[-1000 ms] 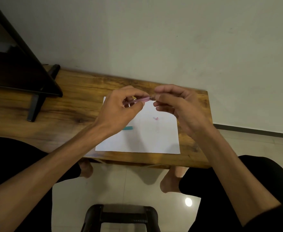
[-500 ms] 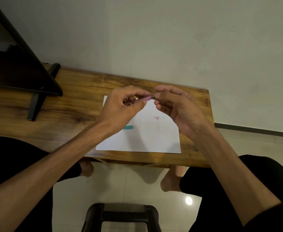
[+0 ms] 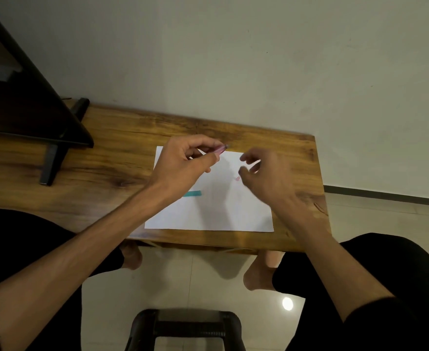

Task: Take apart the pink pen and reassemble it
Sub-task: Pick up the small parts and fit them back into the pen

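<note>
Head view: pink pen (image 3: 220,149) pinched in left hand (image 3: 183,168), fingers closed around barrel, only the tip end poking out up and to the right of the fingertips; rest of barrel hidden inside the grip. Long axis roughly left-right with a slight upward tilt toward the exposed end, pointing across at the right hand. Right hand (image 3: 266,178) apart from pen, just right and a little below the exposed tip, fingers loosely curled and spread, gripping nothing visible; blurred, so anything tiny between the fingertips cannot be ruled out. Small pink piece (image 3: 237,178) lying on white paper (image 3: 223,214), directly beside right-hand fingertips on their left, below and right of the pen tip; looks like a loose pen part, too small to identify. Right hand clearly nearer to that piece than left; left occupied with barrel anyway. Teal strip (image 3: 192,194) on the paper below left wrist, partly covered by forearm; unclear what it is. Paper on wooden table (image 3: 107,158), both hands hovering above it, not resting. Dark stand (image 3: 31,102) far left of left hand, out of the way. Judgement: pen partly disassembled, barrel in left, one part down on paper. Likely next move hinges on right fingertips dropping down-left onto the pink piece, then carrying it up-left along the pen's axis to the open end. Risk: part tiny, easy to flick off the paper or misalign with barrel.
</note>
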